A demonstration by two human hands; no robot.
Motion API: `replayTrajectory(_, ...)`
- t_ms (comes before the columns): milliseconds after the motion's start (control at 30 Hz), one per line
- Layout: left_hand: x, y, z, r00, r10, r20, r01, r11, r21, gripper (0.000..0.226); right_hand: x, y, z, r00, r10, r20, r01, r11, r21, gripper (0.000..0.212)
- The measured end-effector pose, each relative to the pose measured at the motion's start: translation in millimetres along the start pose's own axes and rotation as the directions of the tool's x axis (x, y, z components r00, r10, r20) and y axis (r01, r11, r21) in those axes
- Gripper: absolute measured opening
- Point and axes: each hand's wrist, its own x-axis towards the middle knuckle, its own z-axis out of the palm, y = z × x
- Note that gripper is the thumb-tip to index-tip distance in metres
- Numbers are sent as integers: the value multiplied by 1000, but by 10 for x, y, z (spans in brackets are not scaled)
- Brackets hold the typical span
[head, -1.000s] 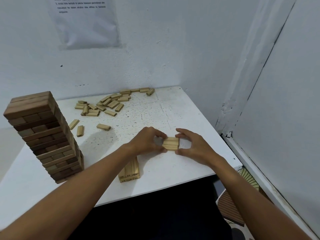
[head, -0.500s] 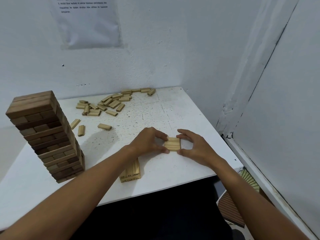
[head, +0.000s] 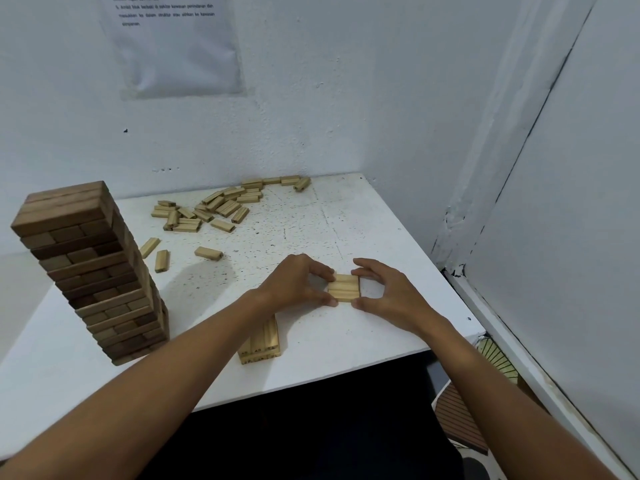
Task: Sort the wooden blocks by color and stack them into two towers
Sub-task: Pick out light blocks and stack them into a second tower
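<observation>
A small set of three light wooden blocks [head: 343, 288] lies side by side on the white table [head: 346, 344]. My left hand [head: 298, 282] pinches its left end between thumb and fingers, and my right hand [head: 384, 289] pinches its right end. A low stack of light blocks [head: 265, 342] sits nearer me, partly hidden under my left forearm. A tall tower of dark brown blocks [head: 90, 268] stands at the table's left. Several loose light blocks [head: 214, 207] lie scattered at the back.
Three single light blocks [head: 207, 253] lie between the dark tower and the far pile. Walls close the back and right sides. The table's front edge runs just below the low stack. A paper sheet [head: 173, 43] hangs on the back wall.
Both hands have stayed on the three-block set and closed in slightly on its ends; the blocks sit squarer together. The view has shifted a little.
</observation>
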Motion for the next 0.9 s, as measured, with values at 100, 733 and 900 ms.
replayTrajectory(100,-6,14,-15,1000,-6,2,6,1000,17,62,-7,-5,-3,1000,-4,-8,4,1000,9,73)
replayTrajectory(733,-65,82,-255,999,49,-13,-48,999,17,65,31,-245,-21,990,-134,-46,132,990,-49,63)
replayTrajectory(900,-339,-21,-525,996,8,-88,-9,1000,-16,67,114,-537,116,972,-237,0,237,971,-39,60)
